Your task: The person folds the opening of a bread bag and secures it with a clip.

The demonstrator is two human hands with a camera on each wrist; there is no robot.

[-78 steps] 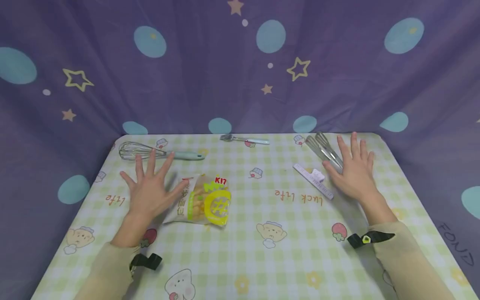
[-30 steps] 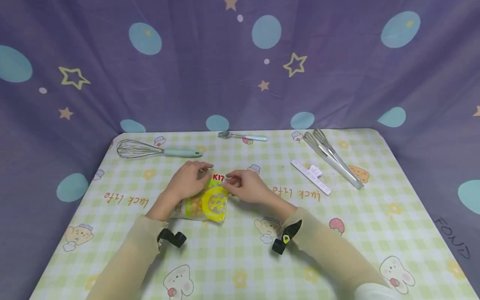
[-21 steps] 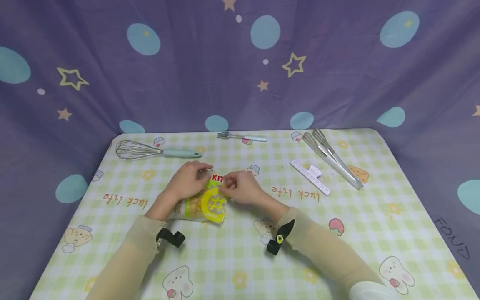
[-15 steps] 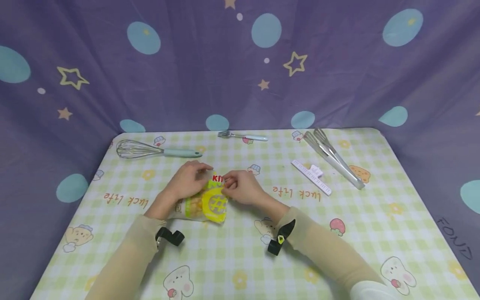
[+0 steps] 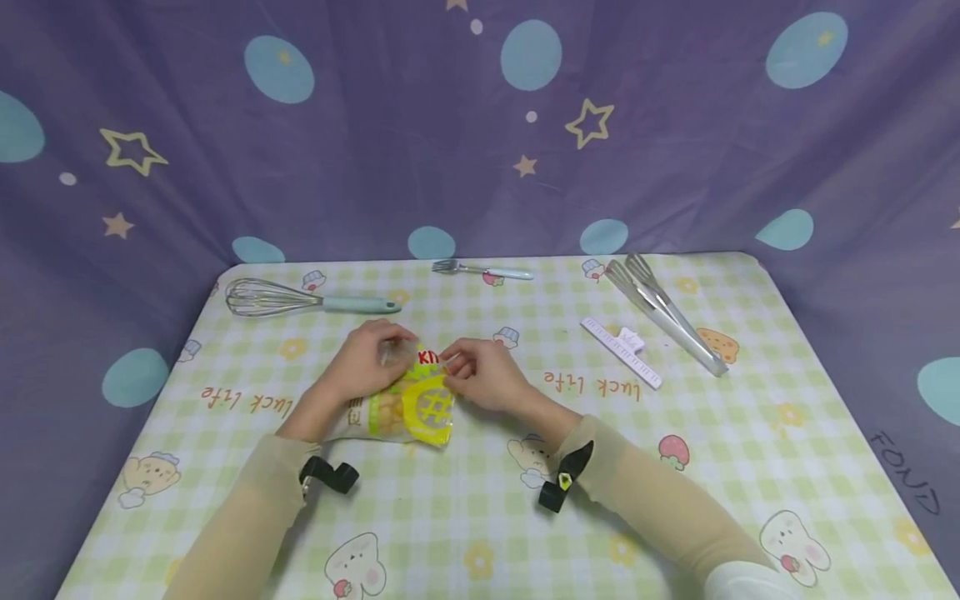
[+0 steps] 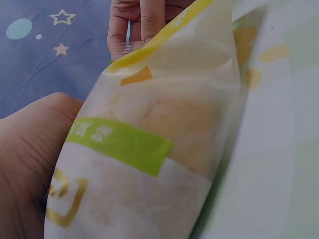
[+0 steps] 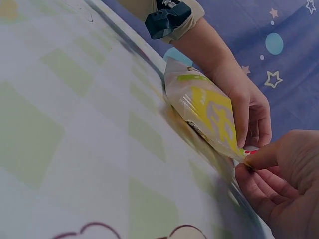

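Note:
A plastic bread packet (image 5: 431, 408) with yellow and green print and a red "KI" mark lies on the cloth, left of centre. My left hand (image 5: 363, 362) pinches its far edge, where a bit of clear film shows by the fingers. At the right far corner, my right hand (image 5: 487, 375) pinches the edge between thumb and curled fingers. Pale bread pieces show through the packet (image 6: 134, 149) in the left wrist view. From the right wrist view, both hands meet at one end of the packet (image 7: 204, 109). I cannot tell whether the edge is torn.
Behind the packet lie a whisk (image 5: 315, 302) and a small fork (image 5: 480, 270). To the right are a white bag clip (image 5: 621, 352) and metal tongs (image 5: 667, 321). The checked tablecloth (image 5: 480, 508) ends at a purple curtain (image 5: 420, 150).
Both hands came from spread flat apart on the table to the packet and took hold of its far edge. Lately the left hand has shifted slightly left, exposing clear film.

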